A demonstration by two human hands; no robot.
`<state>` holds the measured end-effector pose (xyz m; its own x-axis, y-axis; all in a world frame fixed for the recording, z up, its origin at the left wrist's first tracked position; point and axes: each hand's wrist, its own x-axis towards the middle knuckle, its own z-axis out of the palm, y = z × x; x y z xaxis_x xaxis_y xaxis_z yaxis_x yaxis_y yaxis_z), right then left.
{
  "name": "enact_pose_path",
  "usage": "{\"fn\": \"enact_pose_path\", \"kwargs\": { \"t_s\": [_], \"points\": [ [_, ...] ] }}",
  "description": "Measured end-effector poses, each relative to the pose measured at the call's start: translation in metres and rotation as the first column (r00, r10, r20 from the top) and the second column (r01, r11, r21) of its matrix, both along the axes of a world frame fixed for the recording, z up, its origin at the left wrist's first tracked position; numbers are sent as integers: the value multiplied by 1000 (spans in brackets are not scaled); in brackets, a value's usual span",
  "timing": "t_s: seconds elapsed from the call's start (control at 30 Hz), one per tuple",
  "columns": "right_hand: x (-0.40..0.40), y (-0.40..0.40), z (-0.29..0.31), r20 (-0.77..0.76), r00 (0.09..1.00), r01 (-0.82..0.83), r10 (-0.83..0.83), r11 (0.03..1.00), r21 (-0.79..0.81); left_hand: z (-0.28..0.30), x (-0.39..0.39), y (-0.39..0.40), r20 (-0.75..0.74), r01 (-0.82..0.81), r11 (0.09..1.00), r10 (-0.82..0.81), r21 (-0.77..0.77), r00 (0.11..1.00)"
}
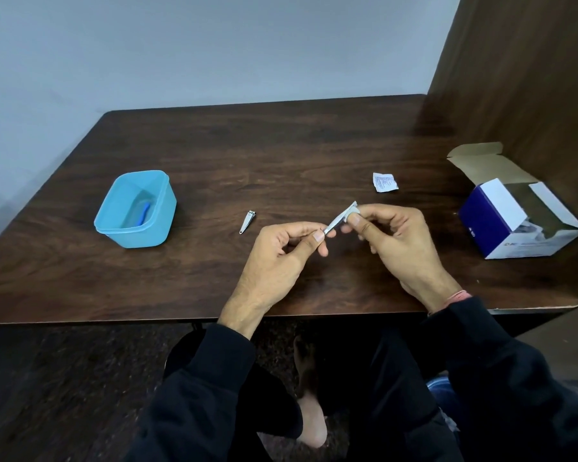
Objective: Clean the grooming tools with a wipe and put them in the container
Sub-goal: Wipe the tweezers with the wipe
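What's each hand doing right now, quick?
Left hand: pinches the lower end of a slim metal tool.
Right hand: pinches a wipe around the tool's upper end.

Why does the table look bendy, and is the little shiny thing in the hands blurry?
In the head view, the wide lens curves the table edges; it isn't really bent. The metal tool, held between left hand and right hand, looks a bit soft, so fine detail is lost. Light is dim and even, shadows faint. The blue container looks clear enough.
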<state>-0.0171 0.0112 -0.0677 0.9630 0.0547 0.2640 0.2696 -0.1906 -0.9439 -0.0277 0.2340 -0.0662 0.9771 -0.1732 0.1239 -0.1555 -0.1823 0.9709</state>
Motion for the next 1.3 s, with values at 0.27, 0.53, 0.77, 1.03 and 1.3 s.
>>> {"fn": "enact_pose_path", "kwargs": {
  "t_s": [0.27, 0.53, 0.77, 1.03, 1.3],
  "points": [
    [-2, 3, 0, 20, 999, -45, 48, 990, -136, 4, -3, 0, 38, -29, 992, 24, 121, 999],
    [-1, 5, -4, 5, 1000, 17, -17, 978, -206, 8, -10, -8, 27, -68, 975, 64, 211, 998],
    [2, 2, -2, -127, 931, 352, -342, 934, 66, 11, -12, -12, 8, -89, 921, 93, 379, 996],
    [-10, 14, 8, 30, 980, 200, -199, 943, -267, 7, -10, -8, -21, -46, 980, 50, 193, 999],
    [-13, 17, 9, -45, 968, 245, -245, 969, -10, 6, -8, -6, -18, -31, 977, 35, 210, 999]
  ]
}}
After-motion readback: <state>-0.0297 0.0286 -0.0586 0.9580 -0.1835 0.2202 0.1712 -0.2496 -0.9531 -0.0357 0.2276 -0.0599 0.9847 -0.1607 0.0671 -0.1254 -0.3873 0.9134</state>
